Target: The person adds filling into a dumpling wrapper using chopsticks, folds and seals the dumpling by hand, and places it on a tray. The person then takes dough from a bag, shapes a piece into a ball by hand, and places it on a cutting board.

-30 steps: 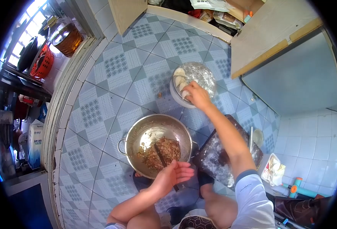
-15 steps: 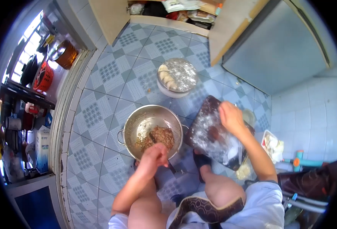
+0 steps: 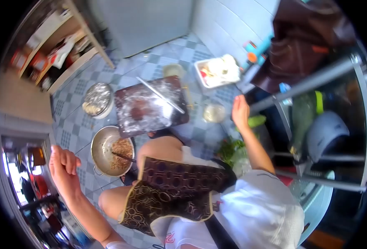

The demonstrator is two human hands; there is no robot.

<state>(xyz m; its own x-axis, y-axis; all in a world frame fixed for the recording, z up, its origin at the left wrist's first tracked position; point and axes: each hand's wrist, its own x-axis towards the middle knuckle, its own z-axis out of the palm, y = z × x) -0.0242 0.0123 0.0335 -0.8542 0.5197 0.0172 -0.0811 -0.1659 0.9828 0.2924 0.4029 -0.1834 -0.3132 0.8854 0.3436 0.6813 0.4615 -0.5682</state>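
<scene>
My left hand point(image 3: 64, 169) is raised over the floor at the left, its fingers loosely bent and apart with nothing in them. To its right stands a steel pot point(image 3: 98, 145) with minced filling point(image 3: 121, 154) and a dark-handled utensil point(image 3: 124, 157) resting in it. My right hand point(image 3: 240, 112) is held up at the right, slightly blurred, fingers stretched out and nothing visible in it. Nearest to it is a small bowl with pale contents point(image 3: 213, 113). Between my hands lies a floured dark board point(image 3: 127, 101) with a pale rolling pin point(image 3: 160, 95) across it.
A round floured container top point(image 3: 98, 94) holds dumplings at its edge. A white tub point(image 3: 204, 81) sits beyond the board. Leafy greens point(image 3: 231, 151) lie below my right arm. A metal rack point(image 3: 360, 103) stands at the right, and an open cupboard point(image 3: 54, 45) at the back left.
The view has swung to the right. My left hand has left the pot and moved out to the left; my right hand has moved from over the board to its right side.
</scene>
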